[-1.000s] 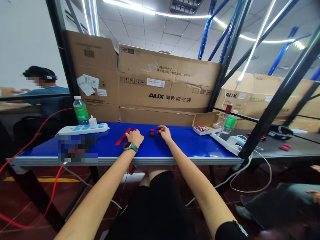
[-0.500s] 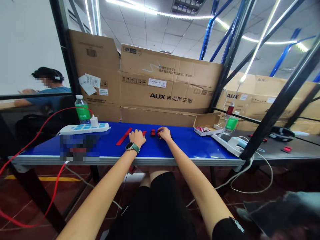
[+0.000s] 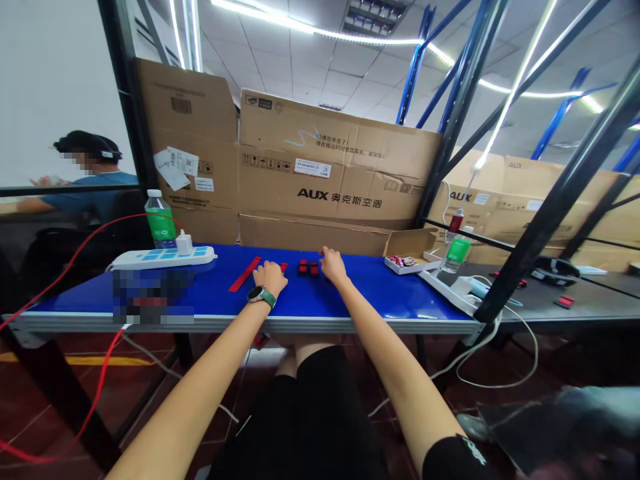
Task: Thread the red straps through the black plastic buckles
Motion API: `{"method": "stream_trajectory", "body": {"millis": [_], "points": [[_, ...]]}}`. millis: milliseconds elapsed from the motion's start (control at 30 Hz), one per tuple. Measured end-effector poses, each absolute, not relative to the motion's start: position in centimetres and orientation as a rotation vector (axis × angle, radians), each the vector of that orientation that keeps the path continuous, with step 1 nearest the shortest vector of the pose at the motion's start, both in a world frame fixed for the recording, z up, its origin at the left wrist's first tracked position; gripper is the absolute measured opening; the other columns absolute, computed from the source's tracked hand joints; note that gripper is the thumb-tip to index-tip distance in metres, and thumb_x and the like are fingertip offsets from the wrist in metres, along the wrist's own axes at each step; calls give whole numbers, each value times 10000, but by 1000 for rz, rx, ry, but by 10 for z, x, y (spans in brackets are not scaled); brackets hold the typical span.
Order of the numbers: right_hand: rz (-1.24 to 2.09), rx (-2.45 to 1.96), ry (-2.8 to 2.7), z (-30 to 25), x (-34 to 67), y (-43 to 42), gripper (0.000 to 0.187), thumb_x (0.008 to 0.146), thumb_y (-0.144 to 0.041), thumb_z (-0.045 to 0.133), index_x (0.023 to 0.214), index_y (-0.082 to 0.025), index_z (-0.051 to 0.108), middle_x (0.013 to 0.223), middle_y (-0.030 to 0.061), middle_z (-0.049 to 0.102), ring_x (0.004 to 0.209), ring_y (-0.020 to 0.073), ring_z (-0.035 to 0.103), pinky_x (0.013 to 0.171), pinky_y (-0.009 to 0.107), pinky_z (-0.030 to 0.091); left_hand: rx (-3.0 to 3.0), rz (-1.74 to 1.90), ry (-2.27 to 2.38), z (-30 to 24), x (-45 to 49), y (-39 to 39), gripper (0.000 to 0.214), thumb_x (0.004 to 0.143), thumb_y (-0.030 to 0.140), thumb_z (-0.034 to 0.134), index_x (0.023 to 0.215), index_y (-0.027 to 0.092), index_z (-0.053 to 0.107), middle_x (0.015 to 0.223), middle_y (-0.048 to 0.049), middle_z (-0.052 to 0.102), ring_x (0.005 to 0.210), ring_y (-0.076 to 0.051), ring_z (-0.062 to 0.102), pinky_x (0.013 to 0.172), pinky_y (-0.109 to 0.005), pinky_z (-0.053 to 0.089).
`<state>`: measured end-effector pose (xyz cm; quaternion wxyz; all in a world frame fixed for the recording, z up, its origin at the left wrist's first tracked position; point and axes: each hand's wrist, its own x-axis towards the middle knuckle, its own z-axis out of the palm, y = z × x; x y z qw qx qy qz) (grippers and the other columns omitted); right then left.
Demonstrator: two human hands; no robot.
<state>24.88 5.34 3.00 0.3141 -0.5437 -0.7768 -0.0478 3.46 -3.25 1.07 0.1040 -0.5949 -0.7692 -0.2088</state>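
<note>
My left hand (image 3: 271, 275), wearing a watch with a green strap, rests low over the blue tabletop, palm down with fingers apart. Beside its right edge a small red piece (image 3: 284, 268) sticks out, partly hidden. A long flat red strip (image 3: 245, 275) lies slanted just left of that hand. Two small black-and-red blocks stand side by side between my hands: the left block (image 3: 303, 268) and the right block (image 3: 314, 269). My right hand (image 3: 333, 264) is just right of these blocks, apart from them, its fingers loosely bent and nothing visible in them.
A white power strip (image 3: 164, 257), a green-labelled bottle (image 3: 161, 223) and a blurred-out object are at the left. Toward the right sit an open box (image 3: 407, 261) with small items, another bottle (image 3: 457, 252) and cables. Cardboard (image 3: 320, 167) walls the back. A person (image 3: 113, 187) sits at left.
My right hand has let go of the right block and shifted slightly away from it. The two blocks now stand close together. My left hand has stayed in nearly the same place.
</note>
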Motion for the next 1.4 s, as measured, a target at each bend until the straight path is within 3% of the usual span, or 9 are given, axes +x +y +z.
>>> {"method": "stream_trajectory", "body": {"millis": [133, 300, 433, 633, 767, 900, 1200, 1300, 1400], "points": [[-79, -1467, -2130, 35, 288, 60, 348, 880, -24, 494, 1141, -161, 678, 1088, 110, 700, 1048, 215, 624, 975, 295, 434, -1718, -605, -2225, 10, 37, -33, 395, 873, 285, 560, 1160, 48, 692, 1179, -255, 644, 1109, -368, 616, 900, -438, 455], [-91, -1685, -2117, 13, 318, 55, 335, 1001, -294, 509, 1286, -178, 641, 1258, 179, 624, 1206, 309, 542, 1027, 417, 409, -1714, -556, -2291, 10, 40, -31, 385, 833, 259, 603, 1132, 29, 679, 1144, -272, 649, 1108, -374, 629, 876, -432, 474], [-75, -1760, -2111, 5, 318, 51, 327, 980, -428, 566, 1214, -237, 692, 1295, 186, 577, 1242, 375, 486, 987, 491, 426, -1743, -655, -2260, 15, 40, -36, 417, 847, 181, 586, 1238, 33, 577, 1064, -241, 691, 1027, -337, 688, 818, -374, 500], [52, -1790, -2022, 5, 314, 60, 217, 921, -334, 666, 1113, -244, 713, 1237, 125, 629, 1200, 326, 545, 929, 420, 463, -2013, -949, -1748, 24, 40, -39, 236, 1006, 213, 445, 1209, 180, 562, 1053, -130, 713, 930, -231, 708, 761, -288, 486], [62, -1698, -1983, 2, 313, 64, 217, 865, -202, 693, 1079, -233, 681, 1131, 79, 701, 1108, 257, 614, 922, 367, 459, -2350, -686, -983, 24, 51, -38, 227, 1001, 130, 430, 1095, 210, 620, 1003, -73, 699, 859, -175, 679, 749, -260, 482], [29, -1455, -1928, 2, 317, 65, 216, 840, -126, 655, 1024, -239, 663, 958, 26, 732, 933, 197, 667, 845, 285, 469, -2398, -510, -571, 23, 63, -39, 259, 993, 96, 430, 1127, 197, 627, 904, -58, 677, 702, -146, 630, 690, -256, 486], [-5, -1189, -1869, 2, 315, 71, 235, 838, -89, 553, 1015, -219, 636, 964, 40, 722, 911, 182, 673, 850, 268, 493, -2594, -661, -889, 17, 65, -37, 282, 1030, 167, 429, 1276, 222, 556, 1032, -45, 727, 855, -162, 700, 716, -234, 480], [-11, -1209, -1919, 2, 314, 70, 247, 844, -90, 543, 1040, -211, 632, 966, 50, 719, 916, 189, 670, 865, 279, 493, -2584, -584, -1014, 17, 67, -36, 204, 1021, 330, 535, 1180, 212, 585, 922, -44, 724, 808, -188, 692, 696, -249, 446], [-14, -1220, -1940, 3, 313, 67, 264, 848, -83, 526, 1063, -200, 626, 1015, 62, 717, 958, 192, 666, 902, 289, 487, -2527, -454, -879, 20, 68, -33, 198, 972, 385, 620, 968, 188, 632, 935, -76, 706, 874, -209, 671, 786, -285, 431]]}}
